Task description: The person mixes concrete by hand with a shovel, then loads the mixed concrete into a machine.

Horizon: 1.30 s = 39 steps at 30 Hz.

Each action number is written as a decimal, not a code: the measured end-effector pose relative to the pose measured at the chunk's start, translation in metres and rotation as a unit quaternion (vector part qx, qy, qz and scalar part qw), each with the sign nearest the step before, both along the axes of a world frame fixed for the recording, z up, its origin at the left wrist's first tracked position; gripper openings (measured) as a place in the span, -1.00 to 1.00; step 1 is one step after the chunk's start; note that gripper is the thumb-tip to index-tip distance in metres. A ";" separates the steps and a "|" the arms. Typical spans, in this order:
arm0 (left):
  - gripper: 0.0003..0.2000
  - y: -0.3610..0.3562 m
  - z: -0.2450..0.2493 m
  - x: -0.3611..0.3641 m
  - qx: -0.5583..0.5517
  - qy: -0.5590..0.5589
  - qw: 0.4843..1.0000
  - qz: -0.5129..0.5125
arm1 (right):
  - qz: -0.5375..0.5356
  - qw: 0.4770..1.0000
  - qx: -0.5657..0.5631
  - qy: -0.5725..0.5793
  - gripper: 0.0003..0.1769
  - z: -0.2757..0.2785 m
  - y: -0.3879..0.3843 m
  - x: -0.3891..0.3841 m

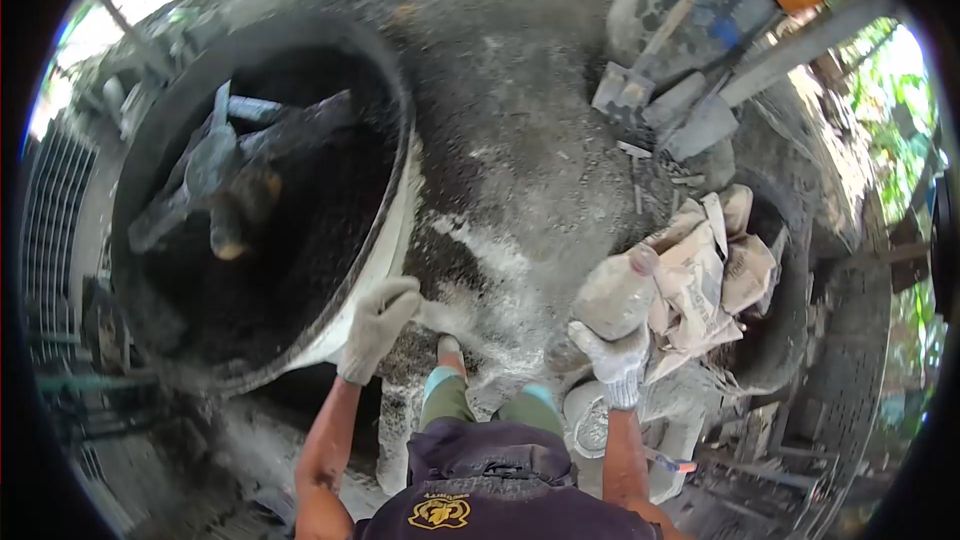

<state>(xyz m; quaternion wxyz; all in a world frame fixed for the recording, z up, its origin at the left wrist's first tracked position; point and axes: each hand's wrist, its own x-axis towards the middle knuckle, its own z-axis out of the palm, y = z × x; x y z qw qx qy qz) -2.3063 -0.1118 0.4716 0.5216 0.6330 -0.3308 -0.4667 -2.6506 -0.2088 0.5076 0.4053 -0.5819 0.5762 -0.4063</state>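
My right hand, in a pale work glove, grips a cloudy plastic bottle with a reddish cap, tilted to the upper right. Below that hand stands a pail with grey-white material in it. My left hand, gloved too, is beside the near right rim of a large round vat; its fingers are curled together and nothing shows in them. Inside the vat, dark material surrounds several log-like pieces and a greyish scoop-like tool.
Crumpled paper sacks lie right of the bottle. Shovels lean on a grey drum at the back right. An orange-tipped tool handle sticks out near my right forearm. White powder streaks the dirt floor.
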 end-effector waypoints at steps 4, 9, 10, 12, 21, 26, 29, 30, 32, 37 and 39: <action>-0.69 -0.143 0.172 0.002 -0.129 -0.052 0.976 -0.165 | 0.013 0.987 0.016 -0.158 0.11 0.048 -0.070 0.050; -0.53 -0.292 0.242 -0.014 -0.247 -0.277 0.864 -0.339 | 0.024 0.965 0.054 -0.254 0.10 0.069 -0.173 0.105; -0.53 -0.321 0.240 -0.019 -0.271 -0.266 0.856 -0.351 | 0.060 0.993 -0.063 -0.086 0.09 0.058 -0.190 0.111; -0.54 -0.369 0.243 -0.026 -0.285 -0.303 0.839 -0.351 | 0.112 0.982 -0.062 -0.140 0.10 0.039 -0.233 0.115; -0.64 -0.604 0.393 -0.012 -0.174 -0.381 0.821 -0.389 | 0.217 0.974 -0.055 0.011 0.08 0.182 -0.485 0.111; -0.61 -0.664 0.478 -0.019 -0.124 -0.389 0.841 -0.355 | 0.243 0.969 -0.016 0.051 0.08 0.277 -0.563 0.100; -0.64 -0.678 0.518 -0.020 -0.106 -0.393 0.849 -0.337 | 0.259 0.964 -0.020 0.051 0.08 0.316 -0.583 0.099; -0.64 -0.680 0.528 -0.019 -0.106 -0.391 0.852 -0.332 | 0.264 0.963 -0.031 0.048 0.08 0.323 -0.588 0.099; -0.65 -0.686 0.540 -0.019 -0.115 -0.398 0.852 -0.318 | 0.275 0.961 -0.015 0.036 0.07 0.341 -0.597 0.099; -0.64 -0.701 0.542 -0.017 -0.111 -0.402 0.876 -0.242 | 0.280 0.960 -0.016 0.007 0.05 0.343 -0.618 0.115; -0.69 -0.713 0.546 -0.017 -0.086 -0.402 0.880 -0.238 | 0.264 0.964 -0.027 0.017 0.04 0.342 -0.629 0.122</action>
